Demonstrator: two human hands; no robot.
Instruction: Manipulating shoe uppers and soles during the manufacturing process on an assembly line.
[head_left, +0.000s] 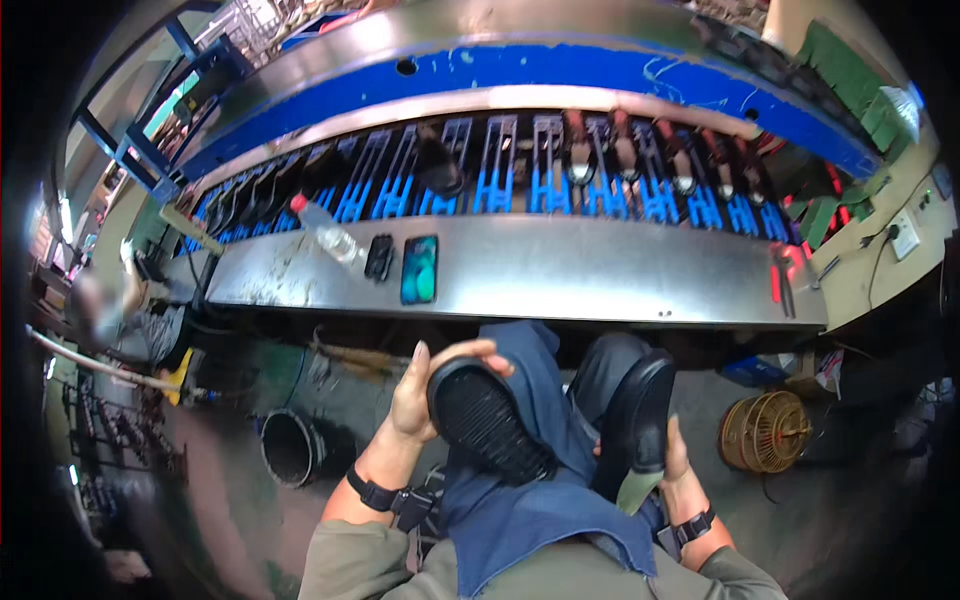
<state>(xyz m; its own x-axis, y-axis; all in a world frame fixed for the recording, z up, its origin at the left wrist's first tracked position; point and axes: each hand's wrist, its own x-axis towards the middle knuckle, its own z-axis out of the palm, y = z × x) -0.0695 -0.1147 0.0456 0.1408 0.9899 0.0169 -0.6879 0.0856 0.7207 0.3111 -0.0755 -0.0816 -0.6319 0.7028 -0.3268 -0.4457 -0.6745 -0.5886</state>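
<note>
Above my lap I hold two black shoes, one in each hand. My left hand [408, 398] is closed around the left shoe [485, 420], whose ridged black sole faces up; the thumb stands up beside the sole and the fingers curl over its far end. My right hand [677, 457] grips the right shoe [640, 415] along its outer side, with most of its fingers hidden behind it. That shoe stands tilted, and a pale green part [637, 490] shows at its near end. A blue apron [545, 520] covers my lap below both shoes.
Ahead runs a steel ledge [560, 270] carrying a phone [420, 270], a small black object [379, 258], a clear bottle [335, 238] and red-handled pliers [782, 283]. Behind it, a blue-slatted conveyor [495, 180] bears several shoes. A black bucket [290, 450] and a wicker basket [765, 432] flank me. Another person [140, 325] is far left.
</note>
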